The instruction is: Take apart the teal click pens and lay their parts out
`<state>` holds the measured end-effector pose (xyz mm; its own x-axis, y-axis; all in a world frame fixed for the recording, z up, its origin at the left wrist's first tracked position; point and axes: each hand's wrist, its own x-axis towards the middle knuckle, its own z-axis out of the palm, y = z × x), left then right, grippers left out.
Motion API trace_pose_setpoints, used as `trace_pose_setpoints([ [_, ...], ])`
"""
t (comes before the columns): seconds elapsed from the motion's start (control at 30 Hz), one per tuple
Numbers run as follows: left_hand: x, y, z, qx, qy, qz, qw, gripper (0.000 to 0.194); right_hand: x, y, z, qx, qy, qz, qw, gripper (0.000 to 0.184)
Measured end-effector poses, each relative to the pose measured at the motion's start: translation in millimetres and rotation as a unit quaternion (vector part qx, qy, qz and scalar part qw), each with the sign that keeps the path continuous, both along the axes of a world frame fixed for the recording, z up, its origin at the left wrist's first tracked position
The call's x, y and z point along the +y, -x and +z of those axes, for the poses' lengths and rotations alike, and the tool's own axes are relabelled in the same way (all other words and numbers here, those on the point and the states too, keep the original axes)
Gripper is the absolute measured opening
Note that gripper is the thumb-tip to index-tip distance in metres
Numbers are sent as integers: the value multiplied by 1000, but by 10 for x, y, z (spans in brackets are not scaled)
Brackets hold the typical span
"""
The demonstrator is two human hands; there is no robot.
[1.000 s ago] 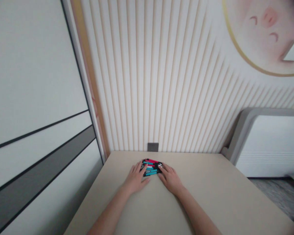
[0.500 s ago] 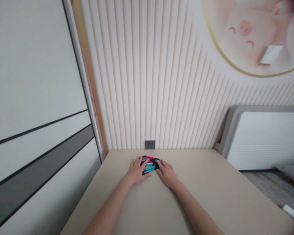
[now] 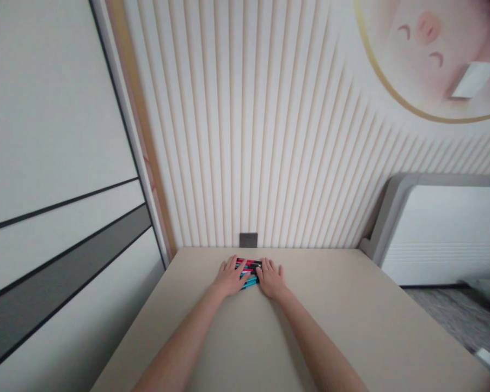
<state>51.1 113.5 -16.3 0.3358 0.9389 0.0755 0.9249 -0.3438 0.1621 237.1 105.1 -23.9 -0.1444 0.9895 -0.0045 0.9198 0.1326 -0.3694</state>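
Note:
Several pens (image 3: pixel 251 281) in red, black and light blue lie in a loose bunch at the far side of the beige table (image 3: pixel 253 343). My left hand (image 3: pixel 230 277) rests over their left ends, its fingers spread and pointing away from me. From the other side, my right hand (image 3: pixel 271 280) touches the right ends, palm down with the fingers apart. Both hands flank the bunch and cover parts of the pens, so their full number and ends are hidden.
Behind the table stands a ribbed wall (image 3: pixel 237 136) with a dark socket plate (image 3: pixel 249 240) just above the tabletop. A cabinet with grey and white panels (image 3: pixel 44 136) borders the left side. A bed's padded headboard (image 3: pixel 453 228) is at the right.
My right hand has shifted left, closer to the pens and to my left hand. The pens now sit more tightly between both hands. The camera view has turned slightly.

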Motion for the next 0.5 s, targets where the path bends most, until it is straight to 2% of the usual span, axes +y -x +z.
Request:
trace_pose_setpoints([
  [0.13,-74,-33,33,-7,-43,12,999,62,106,-36,58,20,27,21,999,62],
  [0.3,-128,8,32,-20,-67,-8,998,62,79,-95,42,38,24,48,998,63],
  [0.5,-213,55,82,-9,-31,-14,999,77,-15,-108,14,30,16,62,997,65],
])
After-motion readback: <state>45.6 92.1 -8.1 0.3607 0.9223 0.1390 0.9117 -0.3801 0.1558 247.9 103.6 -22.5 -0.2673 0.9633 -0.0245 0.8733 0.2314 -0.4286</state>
